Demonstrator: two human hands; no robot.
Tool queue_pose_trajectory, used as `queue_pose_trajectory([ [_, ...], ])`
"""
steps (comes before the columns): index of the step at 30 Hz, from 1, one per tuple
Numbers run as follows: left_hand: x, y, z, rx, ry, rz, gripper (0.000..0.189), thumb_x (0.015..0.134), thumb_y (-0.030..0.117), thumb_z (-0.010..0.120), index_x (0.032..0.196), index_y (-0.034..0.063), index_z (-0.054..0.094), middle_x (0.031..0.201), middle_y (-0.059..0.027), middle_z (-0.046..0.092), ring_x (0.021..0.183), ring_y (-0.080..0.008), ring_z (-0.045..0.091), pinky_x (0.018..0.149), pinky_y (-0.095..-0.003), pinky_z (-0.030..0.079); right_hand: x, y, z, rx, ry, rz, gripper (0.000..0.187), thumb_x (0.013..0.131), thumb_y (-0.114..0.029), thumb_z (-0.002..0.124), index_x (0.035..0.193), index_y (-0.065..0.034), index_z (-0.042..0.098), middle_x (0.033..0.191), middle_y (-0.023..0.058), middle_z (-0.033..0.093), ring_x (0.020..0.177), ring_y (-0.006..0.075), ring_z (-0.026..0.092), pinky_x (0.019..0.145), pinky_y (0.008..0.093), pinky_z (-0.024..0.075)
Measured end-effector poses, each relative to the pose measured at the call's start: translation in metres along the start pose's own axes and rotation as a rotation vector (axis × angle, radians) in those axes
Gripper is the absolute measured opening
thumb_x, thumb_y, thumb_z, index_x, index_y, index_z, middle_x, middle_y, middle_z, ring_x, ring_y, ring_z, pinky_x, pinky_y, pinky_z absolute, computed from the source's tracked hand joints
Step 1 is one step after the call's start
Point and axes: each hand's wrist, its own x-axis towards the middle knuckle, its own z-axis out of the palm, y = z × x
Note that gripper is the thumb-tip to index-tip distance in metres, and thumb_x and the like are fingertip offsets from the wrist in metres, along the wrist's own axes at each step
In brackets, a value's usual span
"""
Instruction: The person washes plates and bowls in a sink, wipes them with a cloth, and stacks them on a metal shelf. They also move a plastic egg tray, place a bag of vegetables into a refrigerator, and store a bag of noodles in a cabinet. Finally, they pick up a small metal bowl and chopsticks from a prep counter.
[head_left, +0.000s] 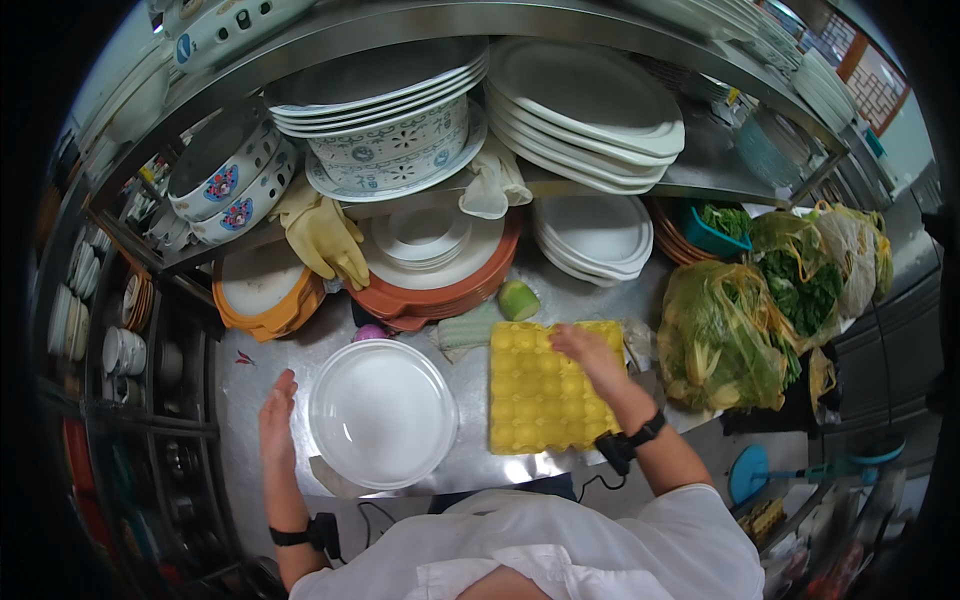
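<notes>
A round white bowl (382, 414) stands near the front edge of the steel table. Just to its left is my left hand (278, 420), raised with the palm turned inward and nothing in it. My right hand (592, 358) is over the upper right part of a yellow egg tray (525, 390); it holds nothing, and I cannot tell whether it touches the tray. Behind the tray lie a piece of green vegetable (518, 301) and a pale green cloth (469, 330). A purple onion (370, 332) rests partly hidden behind the bowl.
Plastic bags of leafy greens (712, 337) fill the table's right side. Orange-brown plates (442, 300) and white dishes (592, 232) stand at the back. A steel shelf above carries stacked white platters (585, 97), patterned bowls (390, 150) and yellow rubber gloves (319, 236).
</notes>
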Motion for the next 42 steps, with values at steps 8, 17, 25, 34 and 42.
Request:
queue_pose_trajectory([
  [8, -0.063, 0.140, 0.234, -0.364, -0.538, 0.223, 0.045, 0.098, 0.012, 0.044, 0.140, -0.0019, 0.034, 0.135, -0.0177, 0.048, 0.119, -0.0249, 0.052, 0.101, -0.0356, 0.040, 0.058, -0.165, -0.154, 0.217, 0.328, -0.289, 0.067, 0.090, -0.043, 0.056, 0.139, -0.0020, 0.034, 0.132, 0.0130, 0.048, 0.113, 0.0243, 0.050, 0.093, 0.0360, 0.0406],
  [17, 0.118, 0.221, 0.437, -0.388, -0.043, -0.005, 0.103, 0.081, 0.061, 0.061, 0.149, 0.0060, 0.006, 0.152, -0.0140, 0.019, 0.130, -0.0324, 0.036, 0.105, -0.0482, 0.030, 0.153, -0.240, -0.173, 0.208, 0.221, -0.129, 0.112, 0.071, -0.055, 0.070, 0.149, -0.0081, 0.004, 0.149, 0.0201, 0.021, 0.134, 0.0401, 0.027, 0.100, 0.0618, 0.0299],
  [25, 0.206, 0.219, 0.453, -0.793, -0.059, -0.017, 0.059, 0.080, 0.045, 0.067, 0.122, 0.0068, 0.048, 0.124, -0.0134, 0.054, 0.113, -0.0269, 0.053, 0.096, -0.0444, 0.043, 0.198, -0.233, -0.169, 0.549, 0.136, -0.104, 0.054, 0.076, -0.028, 0.067, 0.120, -0.0014, 0.049, 0.117, 0.0183, 0.054, 0.106, 0.0337, 0.054, 0.083, 0.0557, 0.0469],
  [34, 0.148, 0.224, 0.518, -0.700, 0.102, 0.072, 0.116, 0.071, 0.039, 0.076, 0.145, -0.0027, -0.003, 0.146, -0.0262, 0.020, 0.133, -0.0340, 0.029, 0.109, -0.0411, 0.028, 0.198, -0.267, -0.230, 0.325, 0.032, 0.025, 0.030, 0.071, -0.027, 0.059, 0.093, -0.0057, 0.060, 0.096, 0.0113, 0.063, 0.090, 0.0266, 0.059, 0.082, 0.0452, 0.0470],
  [42, 0.145, 0.231, 0.517, -0.669, 0.007, 0.085, 0.106, 0.073, 0.036, 0.072, 0.144, -0.0030, 0.002, 0.143, -0.0230, 0.023, 0.130, -0.0318, 0.032, 0.107, -0.0407, 0.031, 0.177, -0.254, -0.235, 0.234, 0.180, -0.030, 0.035, 0.076, -0.029, 0.057, 0.101, -0.0041, 0.059, 0.095, 0.0098, 0.063, 0.087, 0.0236, 0.062, 0.075, 0.0400, 0.0519],
])
